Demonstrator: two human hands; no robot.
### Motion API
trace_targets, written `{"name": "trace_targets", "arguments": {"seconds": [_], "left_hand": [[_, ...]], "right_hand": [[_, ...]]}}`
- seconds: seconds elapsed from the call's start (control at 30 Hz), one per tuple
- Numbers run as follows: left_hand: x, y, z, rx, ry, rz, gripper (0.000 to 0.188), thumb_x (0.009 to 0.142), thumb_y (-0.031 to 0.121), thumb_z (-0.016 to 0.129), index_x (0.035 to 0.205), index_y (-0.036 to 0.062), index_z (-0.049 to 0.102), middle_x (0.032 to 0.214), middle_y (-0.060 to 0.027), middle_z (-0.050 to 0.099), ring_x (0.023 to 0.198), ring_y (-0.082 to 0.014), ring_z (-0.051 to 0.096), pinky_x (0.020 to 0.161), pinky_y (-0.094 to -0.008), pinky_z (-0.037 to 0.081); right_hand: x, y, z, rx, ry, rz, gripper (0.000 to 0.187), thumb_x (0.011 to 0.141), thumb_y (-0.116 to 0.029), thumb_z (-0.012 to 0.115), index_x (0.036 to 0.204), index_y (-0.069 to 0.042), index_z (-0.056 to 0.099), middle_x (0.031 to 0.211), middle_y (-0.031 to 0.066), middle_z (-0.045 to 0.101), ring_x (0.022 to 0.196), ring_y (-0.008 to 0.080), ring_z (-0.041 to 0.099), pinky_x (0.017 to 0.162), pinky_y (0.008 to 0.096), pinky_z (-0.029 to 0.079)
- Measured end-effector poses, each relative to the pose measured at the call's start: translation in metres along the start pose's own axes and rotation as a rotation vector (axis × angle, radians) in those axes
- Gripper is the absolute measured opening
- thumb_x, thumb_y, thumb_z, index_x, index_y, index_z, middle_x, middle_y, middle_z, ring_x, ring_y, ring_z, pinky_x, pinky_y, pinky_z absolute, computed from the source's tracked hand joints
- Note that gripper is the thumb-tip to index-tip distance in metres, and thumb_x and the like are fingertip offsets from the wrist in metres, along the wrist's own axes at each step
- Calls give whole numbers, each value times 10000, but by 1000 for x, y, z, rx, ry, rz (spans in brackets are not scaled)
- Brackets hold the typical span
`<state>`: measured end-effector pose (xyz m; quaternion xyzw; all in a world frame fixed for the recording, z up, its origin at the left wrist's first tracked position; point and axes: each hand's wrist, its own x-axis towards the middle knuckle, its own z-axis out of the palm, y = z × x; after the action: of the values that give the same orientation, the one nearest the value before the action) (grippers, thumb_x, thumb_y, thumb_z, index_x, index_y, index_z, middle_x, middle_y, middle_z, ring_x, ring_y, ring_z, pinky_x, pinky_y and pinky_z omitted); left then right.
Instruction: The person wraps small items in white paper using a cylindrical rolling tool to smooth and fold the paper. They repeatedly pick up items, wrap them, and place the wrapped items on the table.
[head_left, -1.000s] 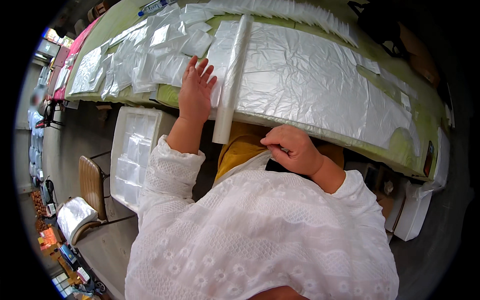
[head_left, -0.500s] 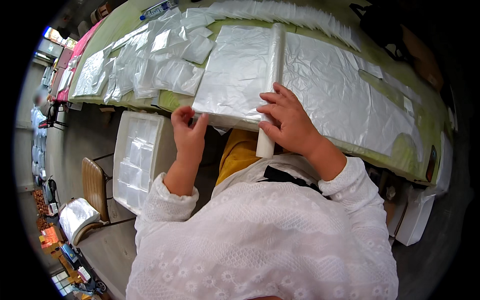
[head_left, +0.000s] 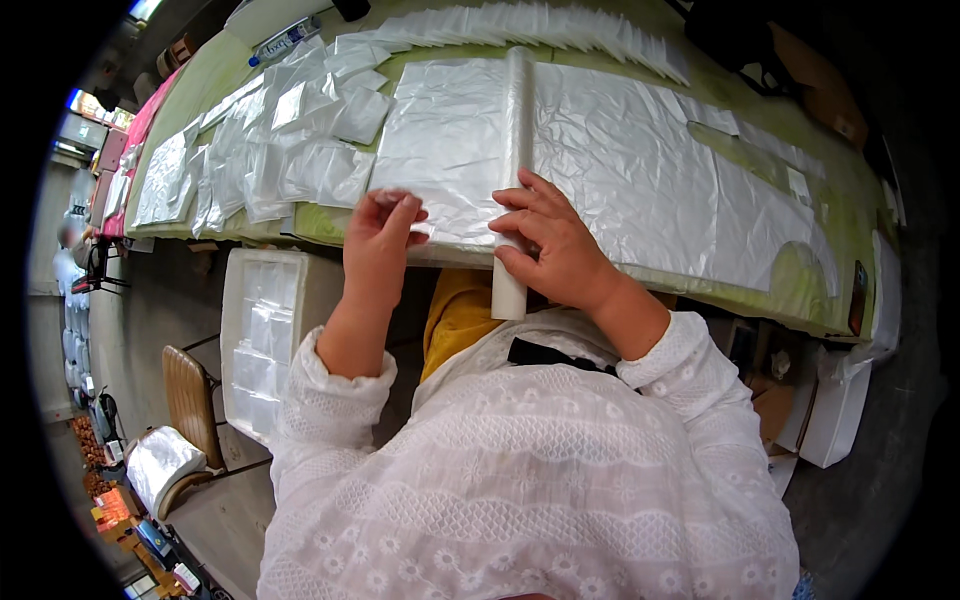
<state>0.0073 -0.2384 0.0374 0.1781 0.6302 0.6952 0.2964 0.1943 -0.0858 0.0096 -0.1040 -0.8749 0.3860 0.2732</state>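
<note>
A long roll of clear plastic film (head_left: 517,110) lies lengthwise across flat, shiny plastic sheets (head_left: 630,165), its near end jutting past the table edge toward my lap. Over the near part of that roll, my right hand (head_left: 555,240) is bent, with the fingertips reaching its left side and the thumb lower down. My left hand (head_left: 382,238) hovers at the near left corner of the sheets, fingers curled in and thumb against them. Whether anything thin sits between those fingers is hidden.
Loose folded plastic bags (head_left: 285,150) are heaped on the green-covered table (head_left: 325,222) at left. A row of bags (head_left: 540,25) fans along the back near a bottle (head_left: 285,40). Below left stand a white bin (head_left: 235,340) of plastic packets and a brown chair (head_left: 190,400).
My left hand's thumb and fingers have closed together and turned to the right. My right hand stays over the roll. The whole view has shifted slightly.
</note>
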Motion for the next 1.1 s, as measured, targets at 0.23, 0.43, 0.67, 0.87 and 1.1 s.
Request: {"name": "trace_targets", "arguments": {"seconds": [0.23, 0.43, 0.67, 0.87, 1.1], "left_hand": [[108, -16, 68, 958, -211, 373, 199, 932, 259, 694, 1054, 113, 752, 1049, -57, 732, 912, -244, 717, 811, -355, 569], [108, -21, 76, 1201, -233, 371, 367, 918, 308, 684, 1260, 177, 710, 1105, -53, 732, 1044, -276, 697, 922, -408, 540], [121, -13, 59, 746, -198, 210, 511, 961, 273, 678, 1444, 160, 557, 1316, -115, 666, 1094, -299, 690, 948, -414, 541], [93, -9, 49, 1022, -631, 659, 360, 938, 291, 711, 1286, 201, 717, 1562, -125, 487, 1465, -455, 369, 1182, -526, 363], [66, 18, 2, 1018, -228, 627, 417, 873, 62, 654, 1287, 109, 661, 1605, -134, 432, 1501, -409, 338, 1232, -470, 295]], "right_hand": [[2, 0, 6, -7, 31, -60, 224, 815, -196, 744, 1009, -84, 742, 1319, 111, 652, 1412, 414, 447, 1170, 530, 359], [2, -1, 7, -116, 28, -117, 263, 808, -174, 758, 1056, -93, 728, 1321, 105, 644, 1409, 416, 446, 1176, 517, 371], [26, -16, 17, -238, -128, -107, 302, 816, -246, 770, 1071, -88, 732, 1309, 102, 649, 1415, 352, 449, 1183, 555, 332], [27, -14, 21, -84, -147, -262, 233, 839, -175, 742, 1060, -101, 732, 1185, 77, 703, 1301, 307, 554, 1182, 585, 322], [-49, -24, -14, 88, 47, -191, 193, 814, -30, 735, 994, -97, 716, 1052, 54, 725, 1123, 315, 657, 1104, 566, 431]]}}
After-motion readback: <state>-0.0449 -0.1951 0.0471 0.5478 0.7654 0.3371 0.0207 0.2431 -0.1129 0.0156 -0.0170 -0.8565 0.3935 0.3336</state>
